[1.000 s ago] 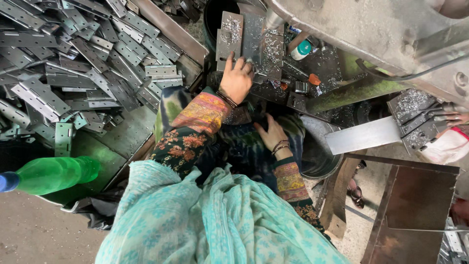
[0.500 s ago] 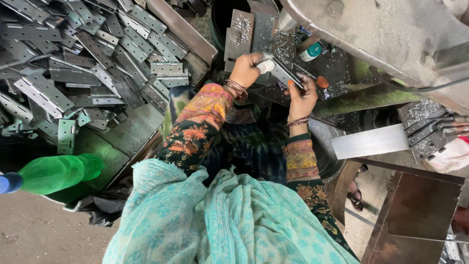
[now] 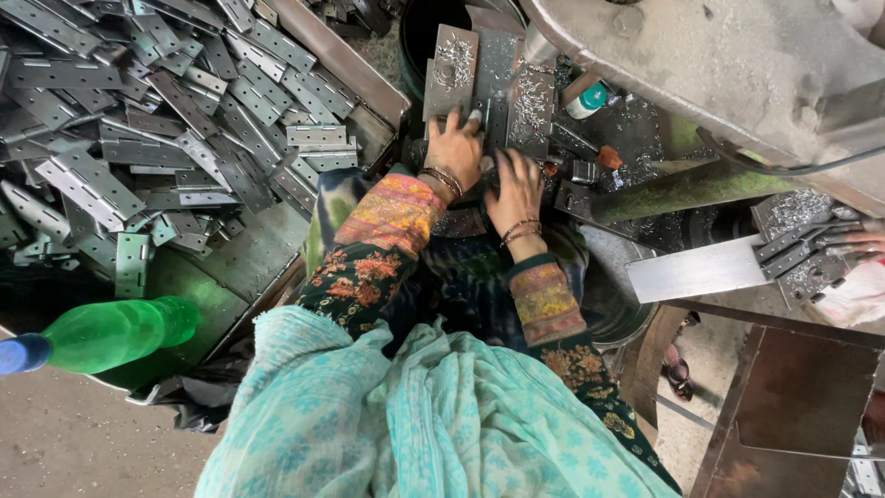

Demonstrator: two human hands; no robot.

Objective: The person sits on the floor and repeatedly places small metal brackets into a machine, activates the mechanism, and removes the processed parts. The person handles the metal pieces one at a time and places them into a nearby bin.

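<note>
My left hand (image 3: 454, 149) rests knuckles-up on the machine bed, its fingertips pressing a small grey metal hinge piece (image 3: 473, 118) against upright steel plates (image 3: 450, 69) strewn with shavings. My right hand (image 3: 517, 189) lies just right of it and slightly nearer me. It is blurred, with fingers spread flat on the dark bed, and I see nothing in it. Both wrists wear bangles, and patterned sleeves cover my forearms.
A tray (image 3: 355, 69) heaped with several grey hinges (image 3: 138, 129) fills the left. A green bottle (image 3: 111, 332) lies at lower left. A teal-capped bottle (image 3: 590, 98), a grey machine body (image 3: 737, 65) and a steel plate (image 3: 701, 269) are right. Another person's hand (image 3: 862, 242) shows at the right edge.
Both hands were raised, holding a metal piece between them; they have dropped onto the machine bed. The right hand let go and now lies flat.
</note>
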